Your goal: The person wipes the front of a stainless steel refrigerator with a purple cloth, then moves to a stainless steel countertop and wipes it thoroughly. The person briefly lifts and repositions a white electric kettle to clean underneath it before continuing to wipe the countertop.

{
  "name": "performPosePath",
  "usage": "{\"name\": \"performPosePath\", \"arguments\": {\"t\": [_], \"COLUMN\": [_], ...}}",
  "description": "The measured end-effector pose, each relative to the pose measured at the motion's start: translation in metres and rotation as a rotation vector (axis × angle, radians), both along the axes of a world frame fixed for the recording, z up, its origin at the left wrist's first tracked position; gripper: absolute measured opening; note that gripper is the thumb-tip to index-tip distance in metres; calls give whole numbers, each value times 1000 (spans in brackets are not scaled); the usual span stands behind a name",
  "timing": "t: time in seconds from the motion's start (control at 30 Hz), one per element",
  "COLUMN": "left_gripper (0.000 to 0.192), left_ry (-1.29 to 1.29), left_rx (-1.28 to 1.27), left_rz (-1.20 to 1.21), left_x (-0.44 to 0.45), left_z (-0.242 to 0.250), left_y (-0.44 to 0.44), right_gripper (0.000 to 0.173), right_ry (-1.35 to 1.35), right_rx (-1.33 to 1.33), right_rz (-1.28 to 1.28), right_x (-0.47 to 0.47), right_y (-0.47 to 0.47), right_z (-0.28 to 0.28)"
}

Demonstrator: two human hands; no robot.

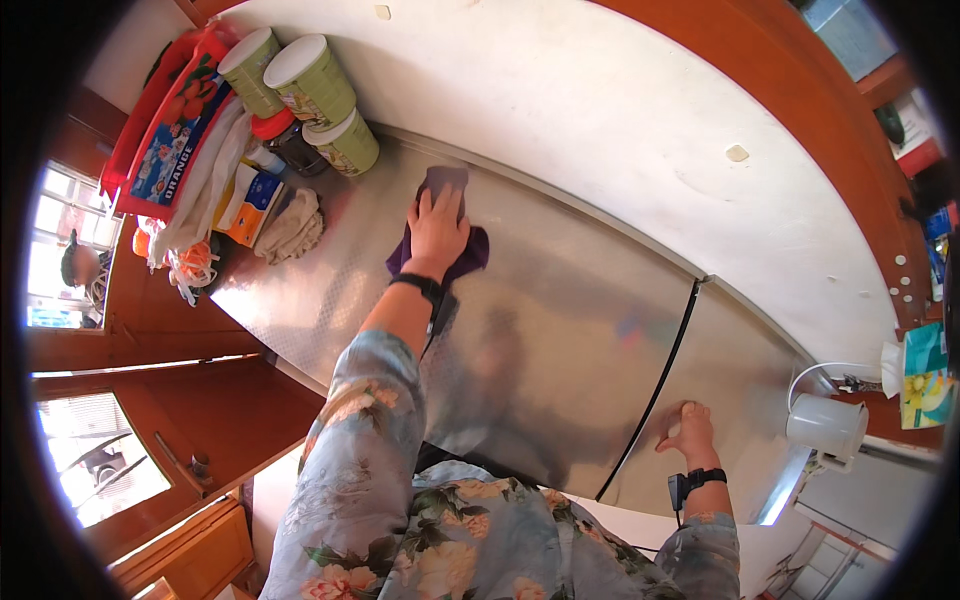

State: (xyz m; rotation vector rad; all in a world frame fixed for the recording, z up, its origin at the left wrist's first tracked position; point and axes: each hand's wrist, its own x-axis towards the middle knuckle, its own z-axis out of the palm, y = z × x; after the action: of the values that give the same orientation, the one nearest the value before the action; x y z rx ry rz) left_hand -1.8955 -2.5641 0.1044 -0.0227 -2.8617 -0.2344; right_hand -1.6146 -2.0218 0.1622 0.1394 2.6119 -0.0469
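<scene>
My left hand [439, 229] lies over a dark purple cloth [474, 251], pressing it onto a shiny metal counter [555, 277]. The cloth reaches out beyond my fingertips and bunches up on both sides of the palm. My right hand [691, 433] rests on the counter's right section, holding nothing, with its thumb apart from the fingers. Between the two hands a black seam strip [652, 390] crosses the metal. Both wrists wear black straps.
At the left end stand green cans [349, 142], a red-lidded jar [296, 146], a beige cloth bundle [292, 227] and a red printed bag [176, 142]. A white handled container [825, 427] and a tissue pack [924, 379] are at the right. A white wall [600, 120] backs the counter.
</scene>
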Motion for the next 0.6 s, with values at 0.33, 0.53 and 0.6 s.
{"name": "performPosePath", "arguments": {"t": [0.33,0.53,0.6], "left_gripper": [59,57,57], "left_ry": [-74,-65,-70], "left_rx": [8,-1,-18], "left_rz": [-46,-1,12], "left_x": [94,25,7], "left_z": [16,7,4], "left_y": [21,12,10], "right_gripper": [101,95,95], "right_ry": [-73,-72,-77], "right_rx": [75,-2,37], "right_rz": [-28,-79,-61], "right_x": [-3,-2,0], "right_y": [-3,3,3], "right_z": [0,-7,-7]}}
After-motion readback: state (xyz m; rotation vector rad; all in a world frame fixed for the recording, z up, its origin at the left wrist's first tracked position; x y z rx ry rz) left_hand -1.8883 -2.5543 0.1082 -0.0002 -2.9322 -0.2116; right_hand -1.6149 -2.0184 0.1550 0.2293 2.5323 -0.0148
